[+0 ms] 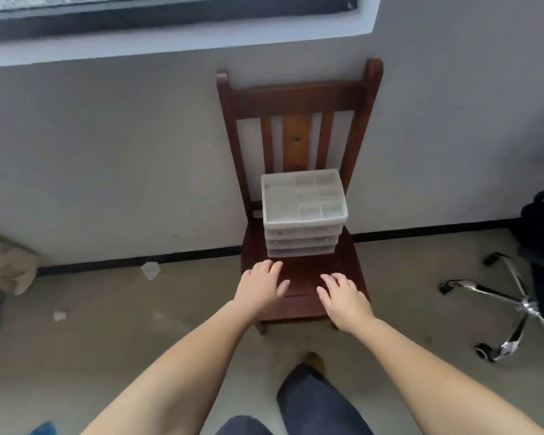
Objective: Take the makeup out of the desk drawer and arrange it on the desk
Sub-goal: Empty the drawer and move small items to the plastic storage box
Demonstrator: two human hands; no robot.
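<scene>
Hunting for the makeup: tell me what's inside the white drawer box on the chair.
The white drawer box on the wooden chair has an open top tray of dividers, apparently bare. Its three drawers below are shut and frosted, so their contents stay hidden.

No text, label, brand, number or sign can be read anywhere in view.

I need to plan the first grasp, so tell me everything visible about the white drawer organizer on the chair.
The white drawer organizer looks like translucent plastic: an open top tray split into compartments above three shallow drawers, all shut. It stands upright at the back of the wooden chair seat. Contents are not discernible. Neither hand touches it.
</scene>
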